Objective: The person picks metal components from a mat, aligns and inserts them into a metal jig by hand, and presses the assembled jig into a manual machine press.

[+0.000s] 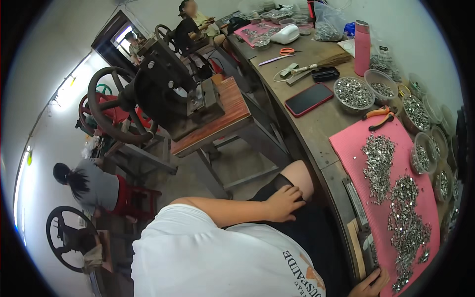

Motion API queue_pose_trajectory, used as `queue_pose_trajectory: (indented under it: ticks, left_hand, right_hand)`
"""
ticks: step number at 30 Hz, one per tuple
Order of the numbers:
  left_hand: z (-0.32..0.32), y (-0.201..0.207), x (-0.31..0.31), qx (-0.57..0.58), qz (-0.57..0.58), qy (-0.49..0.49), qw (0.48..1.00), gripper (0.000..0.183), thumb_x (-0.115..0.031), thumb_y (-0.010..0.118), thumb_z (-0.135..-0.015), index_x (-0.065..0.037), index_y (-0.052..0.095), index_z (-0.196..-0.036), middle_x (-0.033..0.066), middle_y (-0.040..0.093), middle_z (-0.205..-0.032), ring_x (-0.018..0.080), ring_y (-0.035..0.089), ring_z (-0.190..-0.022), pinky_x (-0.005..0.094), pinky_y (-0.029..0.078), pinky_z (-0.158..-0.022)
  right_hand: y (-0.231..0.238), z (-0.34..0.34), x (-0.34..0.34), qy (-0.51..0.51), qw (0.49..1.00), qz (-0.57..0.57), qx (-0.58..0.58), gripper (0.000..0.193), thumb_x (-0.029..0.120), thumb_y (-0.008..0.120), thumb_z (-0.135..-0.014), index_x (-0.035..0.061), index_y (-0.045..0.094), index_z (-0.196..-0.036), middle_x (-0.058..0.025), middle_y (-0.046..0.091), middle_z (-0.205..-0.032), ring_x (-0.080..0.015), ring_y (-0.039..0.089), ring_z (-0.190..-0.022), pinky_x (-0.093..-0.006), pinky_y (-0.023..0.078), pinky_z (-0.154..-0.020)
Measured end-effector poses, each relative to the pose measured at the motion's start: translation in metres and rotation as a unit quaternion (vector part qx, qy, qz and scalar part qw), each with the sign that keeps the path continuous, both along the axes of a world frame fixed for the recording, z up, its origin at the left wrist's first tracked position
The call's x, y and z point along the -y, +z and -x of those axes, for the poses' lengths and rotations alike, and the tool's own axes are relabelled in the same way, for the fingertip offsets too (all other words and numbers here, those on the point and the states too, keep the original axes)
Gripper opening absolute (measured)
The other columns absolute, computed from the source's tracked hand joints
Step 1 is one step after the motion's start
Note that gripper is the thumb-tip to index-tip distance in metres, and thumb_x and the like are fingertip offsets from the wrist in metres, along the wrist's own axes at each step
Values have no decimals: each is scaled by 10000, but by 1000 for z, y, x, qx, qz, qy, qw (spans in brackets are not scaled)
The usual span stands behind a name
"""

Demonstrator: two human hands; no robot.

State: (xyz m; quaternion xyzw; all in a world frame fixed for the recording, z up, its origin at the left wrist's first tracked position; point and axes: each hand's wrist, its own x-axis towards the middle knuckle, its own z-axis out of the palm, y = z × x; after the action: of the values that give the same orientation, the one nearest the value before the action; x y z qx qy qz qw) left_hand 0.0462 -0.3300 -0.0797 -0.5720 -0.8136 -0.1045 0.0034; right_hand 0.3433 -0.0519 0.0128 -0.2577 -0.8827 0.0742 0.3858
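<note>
My left hand [285,203] lies on my thigh near the bare knee, its fingers loosely spread and nothing in them. At the bottom edge of the view, my right hand [371,284] is beside the bench's front edge, at the near edge of a pink mat [346,136]. Its fingers are curled close together; part of the hand is cut off, and whatever it may hold cannot be made out. Heaps of small shiny metal pieces [406,218] cover much of the mat, with another pile [378,166] farther up.
Pliers with orange handles [378,116], tubs of metal pieces [354,93], a phone [309,99] and a pink bottle [362,49] stand or lie on the bench. A hand press with a big wheel [111,104] stands ahead left. Other people [96,183] sit farther off.
</note>
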Motion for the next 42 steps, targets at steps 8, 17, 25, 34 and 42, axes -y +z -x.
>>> queue_pose_trajectory:
  ticks: [8,17,25,34,42]
  left_hand:
    - [41,-42,4,218,60,79,971,336,-324,733,-884,-99,657,-1122,106,666,-1057,338,656,-1044,461,513,-886]
    - [-12,-51,-58,424,-36,-163,890,296,-231,735,-894,-105,589,-1119,147,573,-1130,392,639,-1027,488,524,-828]
    - [47,-179,-88,379,250,-106,885,619,-380,688,-871,-76,592,-1402,258,681,-1238,429,646,-1163,511,487,-1033]
    - [190,-200,-106,-40,-187,144,971,269,-297,571,-931,-194,788,-1051,124,760,-1088,317,740,-961,442,596,-713]
    - [57,-207,-119,267,226,0,937,696,-463,627,-898,-44,555,-1450,263,538,-1465,452,467,-1388,501,395,-1145]
  right_hand:
    - [1,19,18,-45,997,-66,21,223,130,637,-1012,-77,702,-1064,-276,693,-1051,-449,647,-928,-508,530,-849]
    - [-12,28,39,-53,993,-104,26,200,106,642,-1007,-73,702,-1074,-274,689,-1011,-448,639,-906,-498,528,-834]
    - [-10,38,28,-62,993,-97,23,191,100,640,-1004,-66,712,-1066,-266,698,-1005,-441,651,-897,-494,538,-828]
    - [-7,41,32,-35,996,-76,21,198,112,655,-996,-63,707,-1072,-264,695,-1029,-443,648,-911,-499,534,-846]
    - [-43,22,7,-6,999,-46,12,135,-20,551,-1025,-100,633,-1095,-200,645,-999,-367,609,-933,-432,490,-843]
